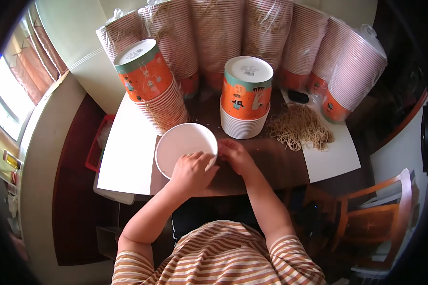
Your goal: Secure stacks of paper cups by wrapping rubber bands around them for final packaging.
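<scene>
A white paper tub (179,142) is tilted so that its open mouth faces me, near the front of the table. My left hand (193,172) reaches across its near right rim, fingers bent over the edge and gripping the wall. Against the outside of the tub's right side, my right hand (238,157) has its fingers curled and closed at the rim; its fingertips are partly hidden. Just beyond my hands stands a stack of upside-down tubs (246,102), the top one orange and green. Another nested stack (150,85) leans behind the tub I hold.
Tall plastic-wrapped tub stacks (217,38) line the back of the brown table (276,166). A heap of tan rubber bands (302,127) lies to the right, near a small black object (298,97). White sheets (128,156) cover both table sides. A wooden chair (373,223) stands right.
</scene>
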Available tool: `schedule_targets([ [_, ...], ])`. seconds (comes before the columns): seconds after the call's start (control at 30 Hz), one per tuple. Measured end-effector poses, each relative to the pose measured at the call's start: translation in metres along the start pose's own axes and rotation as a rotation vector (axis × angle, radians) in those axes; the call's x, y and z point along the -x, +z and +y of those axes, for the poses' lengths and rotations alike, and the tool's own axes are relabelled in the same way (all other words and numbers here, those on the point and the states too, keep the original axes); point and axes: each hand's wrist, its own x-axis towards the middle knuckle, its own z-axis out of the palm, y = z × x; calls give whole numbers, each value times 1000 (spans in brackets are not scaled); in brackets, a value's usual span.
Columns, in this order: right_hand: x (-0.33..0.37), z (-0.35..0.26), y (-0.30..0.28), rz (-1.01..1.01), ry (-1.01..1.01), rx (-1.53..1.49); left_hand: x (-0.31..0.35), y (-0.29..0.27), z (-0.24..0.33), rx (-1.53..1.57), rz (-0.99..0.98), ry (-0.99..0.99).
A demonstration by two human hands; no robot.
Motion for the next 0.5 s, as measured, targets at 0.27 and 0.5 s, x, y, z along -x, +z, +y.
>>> schedule_targets([
  [0.27, 24, 8, 16, 13, -136, 102, 28, -39, -25, 8, -65, 142],
  [0.5, 29, 16, 42, 54, -198, 255, 32, -50, -33, -8, -80, 54],
])
